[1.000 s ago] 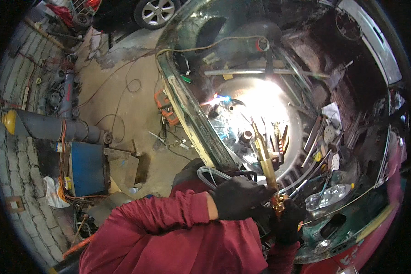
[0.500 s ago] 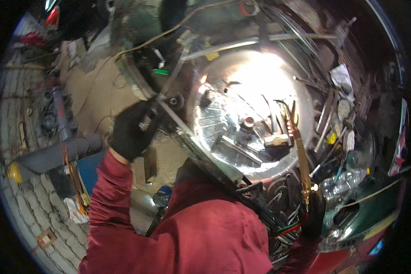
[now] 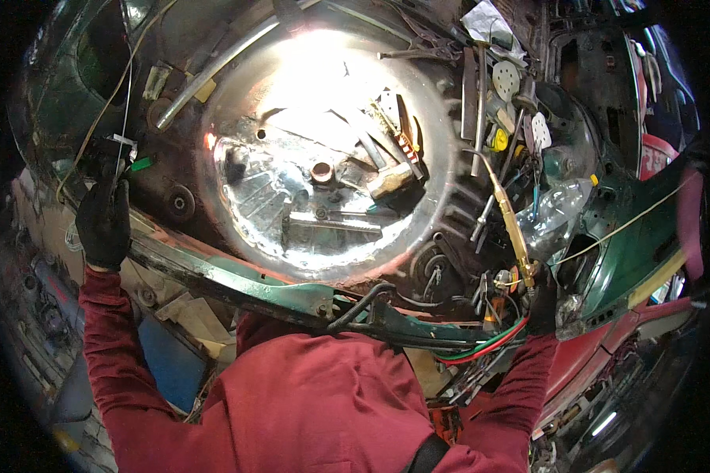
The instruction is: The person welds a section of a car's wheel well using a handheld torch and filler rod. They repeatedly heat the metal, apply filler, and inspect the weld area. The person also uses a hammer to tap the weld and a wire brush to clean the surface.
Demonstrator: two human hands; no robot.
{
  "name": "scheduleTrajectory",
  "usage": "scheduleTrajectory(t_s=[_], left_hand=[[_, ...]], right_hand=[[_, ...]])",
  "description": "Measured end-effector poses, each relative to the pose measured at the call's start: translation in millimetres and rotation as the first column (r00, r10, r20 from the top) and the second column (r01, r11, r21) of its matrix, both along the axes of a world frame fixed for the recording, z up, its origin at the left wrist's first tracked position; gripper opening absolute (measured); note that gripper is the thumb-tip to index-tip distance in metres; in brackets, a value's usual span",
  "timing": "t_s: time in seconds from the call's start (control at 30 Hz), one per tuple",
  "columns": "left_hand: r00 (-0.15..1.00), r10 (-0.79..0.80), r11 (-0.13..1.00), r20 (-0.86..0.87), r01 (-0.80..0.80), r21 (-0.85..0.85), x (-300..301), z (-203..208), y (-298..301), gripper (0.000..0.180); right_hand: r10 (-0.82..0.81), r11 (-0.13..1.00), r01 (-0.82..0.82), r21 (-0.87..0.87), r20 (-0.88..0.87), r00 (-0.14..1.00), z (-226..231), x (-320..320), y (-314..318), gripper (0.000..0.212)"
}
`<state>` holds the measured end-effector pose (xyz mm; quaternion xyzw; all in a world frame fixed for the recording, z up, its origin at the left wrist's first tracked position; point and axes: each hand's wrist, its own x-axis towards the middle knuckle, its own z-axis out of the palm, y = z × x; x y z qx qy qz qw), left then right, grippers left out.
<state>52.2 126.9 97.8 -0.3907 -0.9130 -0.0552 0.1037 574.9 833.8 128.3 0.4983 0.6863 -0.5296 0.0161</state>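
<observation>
Slanting up from the right hand (image 3: 541, 298), a brass welding torch (image 3: 514, 229) points over the cluttered spare-wheel well (image 3: 323, 158) of a car boot; that gloved grip is closed around the torch's base, where red and green hoses (image 3: 489, 343) trail off. The gloved left hand (image 3: 102, 225) is curled over the green body edge (image 3: 213, 272), beside thin wires (image 3: 122, 102).

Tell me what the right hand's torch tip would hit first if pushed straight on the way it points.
Probably the upright metal bar among the tools; the brass torch in the right hand aims up-left at it, though depth is unclear.
</observation>
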Motion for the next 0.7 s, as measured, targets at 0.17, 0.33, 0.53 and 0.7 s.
scheduleTrajectory(t_s=[0.17,0.33,0.53,0.7], left_hand=[[0.998,-0.025,0.999,-0.050,0.026,0.019,-2,-3,-5,0.034],[0.996,0.034,0.997,0.086,-0.040,0.072,-2,6,-15,0.027],[0.985,0.077,0.978,0.151,-0.105,0.183,-6,4,14,0.030],[0.960,0.174,0.978,0.220,-0.194,0.073,3,25,21,0.027]], right_hand=[[-0.089,0.823,-0.170,0.543,0.418,0.904,-20,-2,-1,0.043],[0.203,0.566,-0.257,0.783,0.169,0.964,-48,-145,-104,0.032],[0.625,0.461,-0.617,0.638,0.260,0.736,-219,-288,-139,0.043],[0.528,0.576,-0.687,0.443,0.441,0.726,-316,-327,-125,0.047]])
